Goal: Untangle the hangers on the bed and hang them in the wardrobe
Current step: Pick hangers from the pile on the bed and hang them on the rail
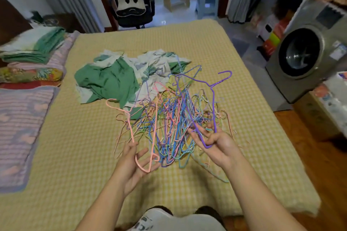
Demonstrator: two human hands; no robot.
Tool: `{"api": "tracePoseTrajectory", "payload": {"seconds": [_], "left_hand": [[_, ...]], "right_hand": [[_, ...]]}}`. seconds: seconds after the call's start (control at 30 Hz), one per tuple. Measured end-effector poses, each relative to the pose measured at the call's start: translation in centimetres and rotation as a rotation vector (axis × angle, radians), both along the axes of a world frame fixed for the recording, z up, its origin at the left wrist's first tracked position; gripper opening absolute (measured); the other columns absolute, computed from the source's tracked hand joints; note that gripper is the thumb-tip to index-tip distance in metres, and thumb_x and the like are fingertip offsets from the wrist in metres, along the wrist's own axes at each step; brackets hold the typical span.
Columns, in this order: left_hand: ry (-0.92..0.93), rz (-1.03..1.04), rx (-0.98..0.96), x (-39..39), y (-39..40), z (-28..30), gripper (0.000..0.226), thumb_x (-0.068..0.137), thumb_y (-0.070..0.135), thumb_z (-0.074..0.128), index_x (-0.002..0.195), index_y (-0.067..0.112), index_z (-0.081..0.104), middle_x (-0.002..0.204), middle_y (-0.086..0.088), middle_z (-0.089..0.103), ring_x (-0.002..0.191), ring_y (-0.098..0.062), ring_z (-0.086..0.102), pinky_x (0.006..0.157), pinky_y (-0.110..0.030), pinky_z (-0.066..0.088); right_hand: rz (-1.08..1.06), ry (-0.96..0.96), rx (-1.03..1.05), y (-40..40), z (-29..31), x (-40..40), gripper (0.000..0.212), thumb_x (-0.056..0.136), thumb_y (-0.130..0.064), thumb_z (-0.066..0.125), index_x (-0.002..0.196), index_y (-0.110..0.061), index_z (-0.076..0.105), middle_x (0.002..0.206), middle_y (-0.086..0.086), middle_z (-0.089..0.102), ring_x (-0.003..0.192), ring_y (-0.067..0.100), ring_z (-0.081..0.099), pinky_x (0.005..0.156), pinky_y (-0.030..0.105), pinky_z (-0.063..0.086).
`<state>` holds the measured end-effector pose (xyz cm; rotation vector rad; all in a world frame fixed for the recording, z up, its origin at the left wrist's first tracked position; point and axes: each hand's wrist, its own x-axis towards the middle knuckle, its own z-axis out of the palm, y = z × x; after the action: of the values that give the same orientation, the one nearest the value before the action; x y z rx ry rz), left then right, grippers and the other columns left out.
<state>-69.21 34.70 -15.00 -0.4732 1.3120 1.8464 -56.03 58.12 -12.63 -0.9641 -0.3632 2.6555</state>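
A tangled pile of thin coloured wire hangers (pixel 172 118) lies on the yellow checked bed (pixel 78 155). My left hand (pixel 134 163) holds one corner of a pink hanger (pixel 131 133), whose hook points up to the left of the pile. My right hand (pixel 216 143) pinches the lower corner of a purple hanger (pixel 213 99); its hook rises above the pile at the right. Both hangers still run through the tangle. No wardrobe is in view.
A crumpled green and white cloth (pixel 112 78) lies beyond the pile. Folded bedding (pixel 32 47) is stacked at the left edge. A washing machine (pixel 304 52) stands right of the bed, a black chair (pixel 131 0) and stools beyond its far end.
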Motion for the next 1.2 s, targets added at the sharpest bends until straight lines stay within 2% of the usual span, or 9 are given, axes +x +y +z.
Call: {"api": "tracePoseTrajectory", "payload": {"seconds": [0.17, 0.33, 0.53, 0.67, 0.73, 0.87, 0.93, 1.03, 1.2], "left_hand": [[-0.018, -0.154, 0.161, -2.8, 0.2, 1.8, 0.003, 0.1, 0.024, 0.052, 0.102, 0.026, 0.051, 0.122, -0.025, 0.057, 0.091, -0.039, 0.068, 0.07, -0.061, 0.057], [0.119, -0.538, 0.207, -4.5, -0.4, 2.1, 0.046, 0.077, -0.002, 0.056, 0.113, 0.025, 0.064, 0.092, -0.017, 0.059, 0.073, -0.025, 0.06, 0.071, -0.039, 0.056], [0.249, -1.09, 0.122, -2.3, -3.0, 1.0, 0.054, 0.095, 0.004, 0.047, 0.136, 0.038, 0.056, 0.098, -0.014, 0.053, 0.079, -0.018, 0.053, 0.068, -0.031, 0.048], [0.241, -1.412, 0.121, 5.0, -4.1, 2.4, 0.038, 0.103, 0.022, 0.044, 0.127, 0.049, 0.059, 0.1, -0.003, 0.058, 0.09, -0.019, 0.059, 0.079, -0.049, 0.055], [0.233, -1.596, 0.126, 10.7, -4.6, 3.1, 0.035, 0.104, 0.025, 0.043, 0.126, 0.046, 0.06, 0.1, -0.003, 0.056, 0.092, -0.022, 0.06, 0.08, -0.056, 0.055], [0.308, -1.845, 0.155, 21.1, -7.3, 3.8, 0.035, 0.1, 0.021, 0.044, 0.123, 0.041, 0.061, 0.092, -0.005, 0.06, 0.074, -0.023, 0.065, 0.061, -0.029, 0.043], [0.348, -2.004, 0.173, 27.2, -9.6, 4.2, 0.038, 0.096, 0.018, 0.045, 0.122, 0.04, 0.062, 0.093, -0.006, 0.06, 0.069, -0.023, 0.061, 0.061, -0.03, 0.042], [0.389, -2.203, 0.19, 35.1, -12.5, 5.7, 0.031, 0.098, 0.024, 0.044, 0.117, 0.037, 0.064, 0.094, -0.007, 0.058, 0.074, -0.026, 0.059, 0.066, -0.037, 0.048], [0.451, -2.472, 0.352, 49.7, -18.9, 9.2, 0.028, 0.099, 0.041, 0.045, 0.116, 0.036, 0.067, 0.099, -0.006, 0.057, 0.085, -0.028, 0.054, 0.066, -0.035, 0.046]], "right_hand": [[-0.171, -0.125, 0.188, -3.7, 0.7, -0.3, 0.053, 0.065, 0.029, 0.019, 0.087, -0.007, 0.051, 0.113, 0.019, 0.057, 0.094, 0.042, 0.063, 0.065, 0.029, 0.058], [-0.365, -0.321, 0.45, -9.2, 0.8, 3.4, 0.027, 0.093, 0.01, 0.044, 0.101, -0.01, 0.061, 0.091, 0.008, 0.065, 0.069, 0.013, 0.059, 0.053, 0.021, 0.048], [-0.721, -0.648, 0.44, -22.3, -2.3, 10.1, 0.018, 0.103, -0.013, 0.047, 0.097, -0.012, 0.065, 0.082, 0.007, 0.057, 0.063, 0.013, 0.055, 0.044, 0.02, 0.044], [-0.896, -0.809, 0.409, -30.2, -1.5, 16.1, 0.023, 0.105, -0.019, 0.043, 0.096, -0.012, 0.064, 0.084, 0.011, 0.059, 0.048, 0.006, 0.055, 0.038, 0.017, 0.042], [-1.033, -0.878, 0.339, -34.5, -0.8, 20.4, 0.022, 0.105, -0.021, 0.045, 0.096, -0.011, 0.063, 0.085, 0.01, 0.058, 0.052, 0.008, 0.055, 0.038, 0.019, 0.044], [-1.138, -0.975, 0.206, -43.4, -0.7, 27.2, 0.025, 0.106, -0.03, 0.043, 0.102, -0.014, 0.062, 0.088, 0.004, 0.055, 0.063, 0.012, 0.049, 0.045, 0.021, 0.046], [-1.221, -1.013, 0.091, -49.1, -0.8, 30.9, 0.024, 0.105, -0.035, 0.042, 0.108, -0.021, 0.061, 0.097, 0.001, 0.056, 0.072, 0.015, 0.053, 0.059, 0.028, 0.051], [-1.317, -1.118, -0.027, -55.5, -0.9, 35.8, 0.027, 0.104, -0.044, 0.038, 0.111, -0.031, 0.061, 0.102, -0.005, 0.059, 0.082, 0.017, 0.057, 0.075, 0.034, 0.042], [-1.637, -1.202, -0.075, -63.6, 2.2, 45.6, 0.028, 0.103, -0.044, 0.043, 0.105, -0.029, 0.067, 0.101, 0.0, 0.063, 0.079, 0.018, 0.059, 0.06, 0.027, 0.044]]}}
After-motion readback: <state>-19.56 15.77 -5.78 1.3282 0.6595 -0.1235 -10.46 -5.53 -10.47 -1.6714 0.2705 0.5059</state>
